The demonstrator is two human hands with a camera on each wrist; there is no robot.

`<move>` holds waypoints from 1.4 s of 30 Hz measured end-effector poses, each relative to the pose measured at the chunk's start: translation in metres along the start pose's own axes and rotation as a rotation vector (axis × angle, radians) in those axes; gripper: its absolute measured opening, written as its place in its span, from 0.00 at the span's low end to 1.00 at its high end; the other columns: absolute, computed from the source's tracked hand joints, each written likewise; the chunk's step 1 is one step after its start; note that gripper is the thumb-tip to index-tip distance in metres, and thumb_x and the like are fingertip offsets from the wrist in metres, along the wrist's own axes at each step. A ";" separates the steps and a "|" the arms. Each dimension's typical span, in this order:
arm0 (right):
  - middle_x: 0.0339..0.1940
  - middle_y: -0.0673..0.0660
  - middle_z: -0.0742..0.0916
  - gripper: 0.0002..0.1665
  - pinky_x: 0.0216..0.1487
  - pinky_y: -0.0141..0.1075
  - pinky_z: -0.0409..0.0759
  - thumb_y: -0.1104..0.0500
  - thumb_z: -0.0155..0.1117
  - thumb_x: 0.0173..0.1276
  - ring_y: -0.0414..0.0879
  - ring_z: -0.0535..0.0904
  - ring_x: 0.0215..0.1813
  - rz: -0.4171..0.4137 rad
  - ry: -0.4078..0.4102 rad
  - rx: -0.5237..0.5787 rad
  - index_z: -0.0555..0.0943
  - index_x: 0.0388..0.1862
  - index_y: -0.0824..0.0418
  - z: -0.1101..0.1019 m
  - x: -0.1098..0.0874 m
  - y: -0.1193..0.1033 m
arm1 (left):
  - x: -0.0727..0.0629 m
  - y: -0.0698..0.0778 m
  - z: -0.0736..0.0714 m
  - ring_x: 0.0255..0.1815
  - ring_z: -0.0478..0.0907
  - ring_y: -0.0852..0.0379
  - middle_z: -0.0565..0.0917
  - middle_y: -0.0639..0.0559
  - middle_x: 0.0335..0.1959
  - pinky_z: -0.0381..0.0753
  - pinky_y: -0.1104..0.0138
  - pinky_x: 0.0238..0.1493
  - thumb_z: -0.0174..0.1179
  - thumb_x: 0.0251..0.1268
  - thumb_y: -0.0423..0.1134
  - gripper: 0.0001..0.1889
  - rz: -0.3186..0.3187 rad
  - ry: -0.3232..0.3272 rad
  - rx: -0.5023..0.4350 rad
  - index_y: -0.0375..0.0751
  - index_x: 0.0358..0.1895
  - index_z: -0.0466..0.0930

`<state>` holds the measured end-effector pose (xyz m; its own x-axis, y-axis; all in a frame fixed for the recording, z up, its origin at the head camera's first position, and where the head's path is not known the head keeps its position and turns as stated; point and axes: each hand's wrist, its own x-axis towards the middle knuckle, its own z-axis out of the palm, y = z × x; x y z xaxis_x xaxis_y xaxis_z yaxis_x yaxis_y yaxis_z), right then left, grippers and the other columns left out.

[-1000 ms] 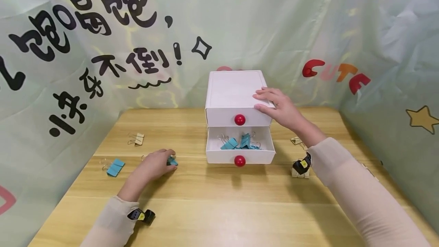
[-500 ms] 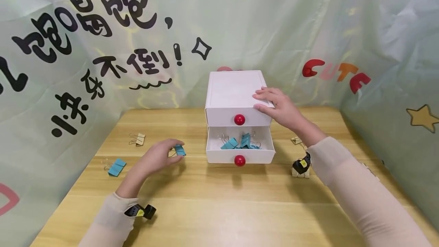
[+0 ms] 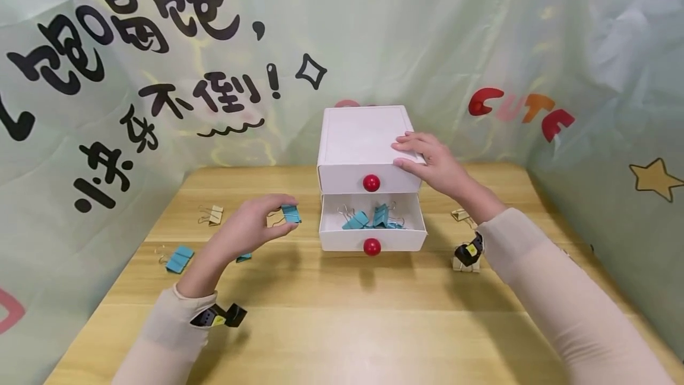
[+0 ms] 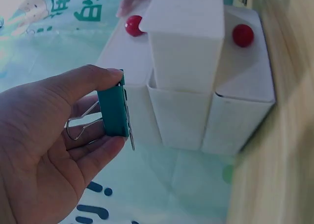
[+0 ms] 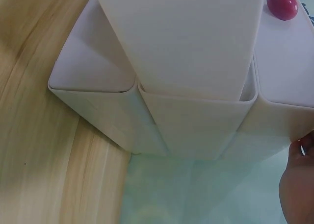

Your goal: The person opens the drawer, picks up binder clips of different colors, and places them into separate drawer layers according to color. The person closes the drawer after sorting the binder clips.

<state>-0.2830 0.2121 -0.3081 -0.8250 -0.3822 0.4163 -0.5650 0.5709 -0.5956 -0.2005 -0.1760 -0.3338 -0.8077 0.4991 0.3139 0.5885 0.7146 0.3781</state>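
Between thumb and fingertips, my left hand [image 3: 243,227] pinches a blue binder clip [image 3: 291,214] by its ends, raised over the table left of a white drawer box [image 3: 363,135]. The left wrist view shows that binder clip [image 4: 113,111] with its wire handles toward the palm. My right hand [image 3: 435,162] rests on the box's top at the right front corner, fingers extended; only part of the hand [image 5: 299,185] shows in the right wrist view. The box's middle drawer [image 3: 342,241] is pulled out, with several blue binder clips [image 3: 380,216] inside.
Another blue clip [image 3: 179,259] and a beige clip [image 3: 215,215] lie on the table at left; a further blue clip [image 3: 243,258] is partly hidden by my left wrist. Beige clips [image 3: 466,265] lie at right near my sleeve. A printed curtain [image 3: 427,28] stands behind.
My left hand has lifted the blue binder clip off the table and carried it up and rightward toward the box. The right hand stays on the box's top.
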 end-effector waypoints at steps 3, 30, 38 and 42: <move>0.69 0.55 0.74 0.28 0.67 0.63 0.59 0.47 0.66 0.67 0.53 0.60 0.73 0.005 -0.011 -0.009 0.79 0.63 0.56 0.000 0.000 -0.001 | 0.005 0.006 -0.003 0.57 0.79 0.48 0.79 0.50 0.60 0.77 0.52 0.57 0.67 0.63 0.50 0.24 0.012 -0.017 0.002 0.45 0.59 0.79; 0.69 0.54 0.74 0.28 0.68 0.62 0.58 0.47 0.66 0.67 0.51 0.59 0.74 0.016 0.001 -0.003 0.79 0.64 0.55 -0.001 0.000 -0.002 | 0.073 0.046 0.029 0.45 0.79 0.52 0.82 0.55 0.46 0.78 0.63 0.49 0.66 0.64 0.48 0.14 0.233 -0.234 -0.012 0.44 0.47 0.82; 0.69 0.54 0.74 0.28 0.69 0.61 0.59 0.47 0.66 0.67 0.51 0.59 0.74 0.016 0.008 0.006 0.79 0.63 0.55 -0.001 -0.002 -0.001 | 0.083 0.050 0.038 0.46 0.79 0.55 0.83 0.54 0.46 0.78 0.65 0.51 0.68 0.62 0.47 0.10 0.264 -0.299 -0.005 0.47 0.39 0.82; 0.69 0.54 0.74 0.28 0.69 0.62 0.59 0.46 0.66 0.67 0.51 0.59 0.74 0.012 0.008 -0.004 0.79 0.63 0.55 -0.001 -0.002 0.001 | 0.084 0.048 0.038 0.48 0.80 0.56 0.83 0.55 0.45 0.78 0.64 0.53 0.67 0.64 0.47 0.08 0.286 -0.312 0.033 0.47 0.37 0.85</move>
<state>-0.2815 0.2139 -0.3088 -0.8316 -0.3695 0.4147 -0.5551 0.5780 -0.5981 -0.2412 -0.0812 -0.3225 -0.5873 0.8003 0.1210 0.7929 0.5389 0.2844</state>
